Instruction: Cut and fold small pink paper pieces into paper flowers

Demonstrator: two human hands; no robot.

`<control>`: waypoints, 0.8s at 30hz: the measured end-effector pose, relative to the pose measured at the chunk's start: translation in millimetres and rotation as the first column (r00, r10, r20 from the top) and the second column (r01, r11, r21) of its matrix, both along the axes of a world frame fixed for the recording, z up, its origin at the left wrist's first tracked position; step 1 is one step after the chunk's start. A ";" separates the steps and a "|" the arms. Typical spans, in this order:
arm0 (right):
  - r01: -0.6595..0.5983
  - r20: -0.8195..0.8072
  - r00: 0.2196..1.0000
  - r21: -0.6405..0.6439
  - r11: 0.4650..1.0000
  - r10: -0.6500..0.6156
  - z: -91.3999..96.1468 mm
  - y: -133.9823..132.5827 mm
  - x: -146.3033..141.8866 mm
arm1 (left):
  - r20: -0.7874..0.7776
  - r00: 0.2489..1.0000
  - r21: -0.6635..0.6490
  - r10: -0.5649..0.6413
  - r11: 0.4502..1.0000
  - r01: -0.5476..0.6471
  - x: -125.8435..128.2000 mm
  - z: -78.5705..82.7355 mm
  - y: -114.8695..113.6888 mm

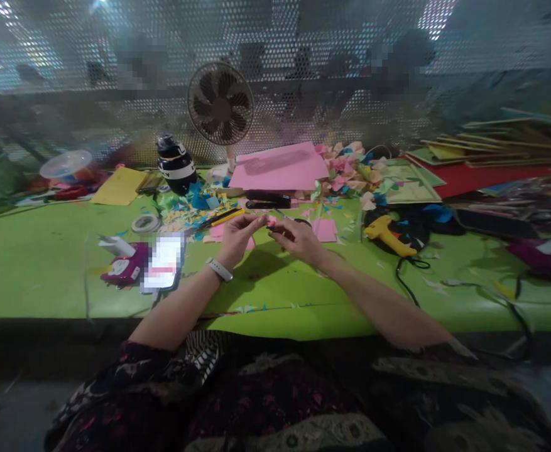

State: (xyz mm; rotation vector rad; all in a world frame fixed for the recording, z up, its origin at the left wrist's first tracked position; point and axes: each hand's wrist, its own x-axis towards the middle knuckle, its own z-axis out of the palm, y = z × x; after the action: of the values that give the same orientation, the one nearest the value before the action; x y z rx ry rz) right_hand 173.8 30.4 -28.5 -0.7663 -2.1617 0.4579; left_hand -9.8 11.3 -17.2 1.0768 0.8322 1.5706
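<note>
Together, the left hand (238,237) and right hand (301,240) pinch a small pink piece (271,221) between their fingertips, over the green table (275,301); beyond lie a black stapler (269,201) and large pink sheet (279,166).

Pink paper piece (271,221) (green tabletop (34,263))

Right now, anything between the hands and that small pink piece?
Nothing visible. The small pink piece is right between the left hand and right hand; the black stapler lies beyond them, not between.
</note>
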 end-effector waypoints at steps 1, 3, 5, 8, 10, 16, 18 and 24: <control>0.000 0.008 1.000 0.009 1.000 0.000 -0.6 0.7 0.3 | 0.012 1.000 -0.002 0.004 1.000 -0.004 -0.1 -0.5 0.7; -0.005 0.023 1.000 0.010 1.000 0.005 -1.2 1.6 1.3 | 0.045 0.999 -0.003 0.013 1.000 -0.013 -0.4 -1.7 2.6; -0.013 0.049 0.999 -0.005 1.000 0.013 -0.5 1.6 2.3 | 0.086 0.996 -0.005 0.019 1.000 -0.019 -1.2 -2.9 5.0; -0.016 0.098 0.995 -0.028 0.999 0.018 1.6 -0.5 2.9 | 0.134 0.990 -0.041 0.039 0.999 -0.034 -4.2 -3.7 10.0; -0.025 0.132 0.991 -0.033 0.999 0.029 2.7 -2.1 2.6 | 0.169 0.983 -0.073 0.070 0.996 -0.058 -7.9 -3.5 14.1; 0.066 0.131 0.990 -0.053 0.996 -0.058 6.4 6.8 11.1 | 0.197 0.975 -0.072 0.102 0.993 -0.089 -17.7 -3.9 21.7; 0.228 0.127 0.967 -0.059 0.972 -0.219 8.1 15.8 19.1 | 0.161 0.984 -0.089 0.072 0.994 -0.059 -16.9 -4.8 20.0; 0.565 0.288 0.805 -0.104 0.818 -0.520 4.3 39.6 37.3 | -0.081 0.994 -0.085 -0.072 0.994 0.065 -10.5 -7.9 11.8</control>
State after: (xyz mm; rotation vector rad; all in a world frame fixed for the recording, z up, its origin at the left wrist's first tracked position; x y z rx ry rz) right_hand 211.0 70.0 -24.2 -1.5699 -2.0023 0.2657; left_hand -20.2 23.1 -25.1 1.1067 0.8999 1.4299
